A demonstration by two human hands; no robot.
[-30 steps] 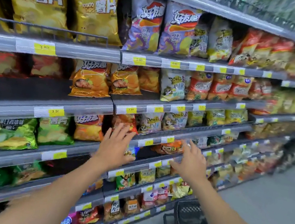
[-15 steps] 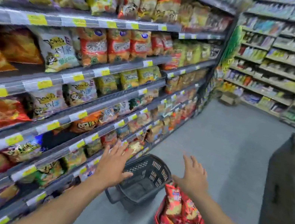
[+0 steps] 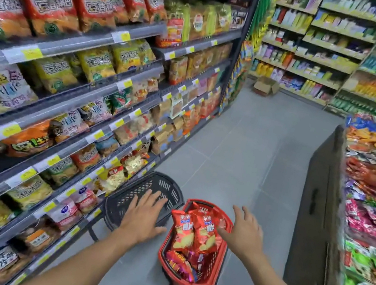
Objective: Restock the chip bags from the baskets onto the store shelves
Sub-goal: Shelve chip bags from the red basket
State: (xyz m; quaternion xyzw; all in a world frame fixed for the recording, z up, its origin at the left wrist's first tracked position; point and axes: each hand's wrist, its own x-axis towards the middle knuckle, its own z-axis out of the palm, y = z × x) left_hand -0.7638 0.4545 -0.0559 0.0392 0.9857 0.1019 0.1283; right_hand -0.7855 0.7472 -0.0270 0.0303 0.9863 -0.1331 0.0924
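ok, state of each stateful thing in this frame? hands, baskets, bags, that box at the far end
left hand, open, holding nothing, over the black basket.
right hand, open, holding nothing, over the red basket.
red basket, on the floor, loaded with chip bags, handle down.
black basket, on the floor, no bags visible inside.
chip bags, upright in the red basket.
cardboard box, flaps open, on the floor.

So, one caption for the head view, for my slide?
Open left hand above the black basket, open right hand above the red basket of chip bags.
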